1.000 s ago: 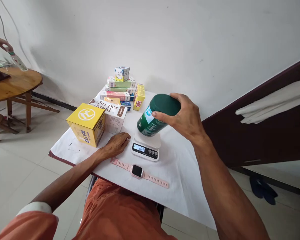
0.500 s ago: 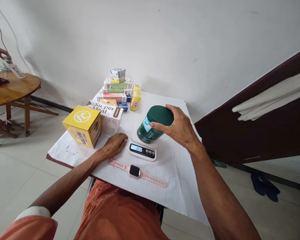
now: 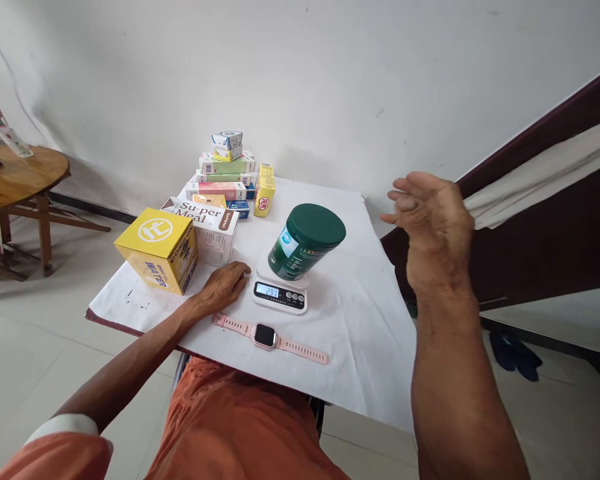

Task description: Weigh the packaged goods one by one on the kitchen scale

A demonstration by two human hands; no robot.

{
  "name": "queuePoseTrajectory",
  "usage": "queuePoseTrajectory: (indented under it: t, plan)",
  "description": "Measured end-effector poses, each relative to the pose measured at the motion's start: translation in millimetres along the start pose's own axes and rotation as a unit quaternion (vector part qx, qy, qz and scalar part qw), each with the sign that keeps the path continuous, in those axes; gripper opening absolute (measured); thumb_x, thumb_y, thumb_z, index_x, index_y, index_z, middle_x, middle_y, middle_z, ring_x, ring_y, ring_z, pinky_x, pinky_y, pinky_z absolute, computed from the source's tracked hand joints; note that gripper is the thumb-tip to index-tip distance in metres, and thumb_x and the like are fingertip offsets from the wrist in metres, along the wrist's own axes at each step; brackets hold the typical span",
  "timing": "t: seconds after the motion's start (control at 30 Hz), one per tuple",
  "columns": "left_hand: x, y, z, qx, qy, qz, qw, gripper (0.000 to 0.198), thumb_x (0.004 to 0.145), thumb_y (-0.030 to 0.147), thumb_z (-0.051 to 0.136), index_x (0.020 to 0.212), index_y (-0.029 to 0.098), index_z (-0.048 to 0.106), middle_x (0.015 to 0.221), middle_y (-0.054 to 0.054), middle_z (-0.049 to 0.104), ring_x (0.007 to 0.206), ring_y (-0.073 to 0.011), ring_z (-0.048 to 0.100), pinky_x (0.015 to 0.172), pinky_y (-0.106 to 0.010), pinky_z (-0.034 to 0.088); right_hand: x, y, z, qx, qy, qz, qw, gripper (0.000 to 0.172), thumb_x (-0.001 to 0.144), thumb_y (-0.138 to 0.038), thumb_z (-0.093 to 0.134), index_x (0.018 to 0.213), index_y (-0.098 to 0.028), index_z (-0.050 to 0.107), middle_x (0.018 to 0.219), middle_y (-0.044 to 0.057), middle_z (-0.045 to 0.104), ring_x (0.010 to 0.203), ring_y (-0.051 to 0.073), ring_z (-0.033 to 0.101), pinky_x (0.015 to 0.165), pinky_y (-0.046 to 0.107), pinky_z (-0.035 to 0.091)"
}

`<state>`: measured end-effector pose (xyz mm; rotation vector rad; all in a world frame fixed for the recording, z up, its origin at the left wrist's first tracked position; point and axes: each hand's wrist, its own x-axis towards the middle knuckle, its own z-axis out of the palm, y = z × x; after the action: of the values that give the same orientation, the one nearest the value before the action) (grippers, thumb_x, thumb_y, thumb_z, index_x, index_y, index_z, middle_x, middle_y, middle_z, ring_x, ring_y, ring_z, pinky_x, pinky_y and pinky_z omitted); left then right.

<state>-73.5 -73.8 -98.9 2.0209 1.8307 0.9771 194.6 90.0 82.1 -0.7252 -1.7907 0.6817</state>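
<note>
A dark green canister (image 3: 307,243) with a lid and a blue-white label stands on the white digital kitchen scale (image 3: 280,297), whose lit display seems to read 291. My right hand (image 3: 433,233) is raised to the right of the canister, apart from it, empty and with its fingers loosely spread. On the tablecloth left of the scale lies my left hand (image 3: 225,287), palm down, holding nothing, fingers slightly bent. A pink-strapped smartwatch (image 3: 265,335) lies flat in front of the scale.
A yellow box (image 3: 155,250) and a white "Su-per Meal" box (image 3: 213,237) stand at the left. Behind them are several stacked small cartons (image 3: 225,173) and an upright yellow carton (image 3: 265,190). A wall backs the table. A person's hand holds a bottle (image 3: 13,138) over a round wooden table (image 3: 45,170).
My right hand has let go of the canister and moved up and right. The scale's reading has dropped from about 363 to about 291. My left hand stays in place.
</note>
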Motion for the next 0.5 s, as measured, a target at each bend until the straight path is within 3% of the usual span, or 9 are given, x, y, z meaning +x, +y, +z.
queuePoseTrajectory:
  t: [0.13, 0.2, 0.33, 0.5]
  plan:
    - [0.6, -0.5, -0.4, 0.009, -0.003, 0.004, 1.0, 0.021, 0.101, 0.023, 0.045, 0.113, 0.018, 0.06, 0.096, -0.008, 0.068, 0.089, -0.0214, 0.065, 0.081, -0.035, 0.052, -23.6, 25.4, 23.6, -0.016, -0.084, 0.089, 0.992, 0.106, 0.059, -0.064, 0.092, 0.148, -0.032, 0.043, 0.155, 0.014, 0.05, 0.141, 0.039, 0.051, 0.104, 0.063, 0.053]
    - [1.0, 0.2, -1.1, 0.014, -0.003, 0.003, 1.0, 0.021, 0.1, 0.023, 0.046, 0.114, 0.017, 0.06, 0.096, -0.008, 0.068, 0.088, -0.0213, 0.065, 0.081, -0.035, 0.052, -41.7, 37.9, 41.3, -0.009, -0.125, 0.135, 0.983, 0.121, 0.05, -0.06, 0.097, 0.151, -0.032, 0.038, 0.158, 0.015, 0.046, 0.141, 0.039, 0.05, 0.104, 0.06, 0.054]
    - [0.9, 2.2, -2.0, 0.02, -0.005, 0.0, 1.0, 0.022, 0.1, 0.023, 0.046, 0.116, 0.018, 0.06, 0.098, -0.008, 0.069, 0.087, -0.0205, 0.065, 0.081, -0.035, 0.053, -69.6, 54.5, 69.4, 0.016, -0.138, 0.182, 0.974, 0.108, 0.053, -0.059, 0.095, 0.143, -0.026, 0.045, 0.141, 0.014, 0.061, 0.125, 0.035, 0.062, 0.102, 0.056, 0.055]
    - [0.3, 4.9, -3.1, 0.023, 0.0, -0.002, 1.0, 0.021, 0.101, 0.024, 0.047, 0.116, 0.018, 0.061, 0.1, -0.008, 0.07, 0.087, -0.0203, 0.066, 0.079, -0.034, 0.054, -72.9, 59.7, 79.6, -0.019, -0.112, 0.181, 0.977, 0.096, 0.057, -0.06, 0.092, 0.135, -0.023, 0.051, 0.13, 0.015, 0.068, 0.115, 0.035, 0.067, 0.098, 0.054, 0.056]
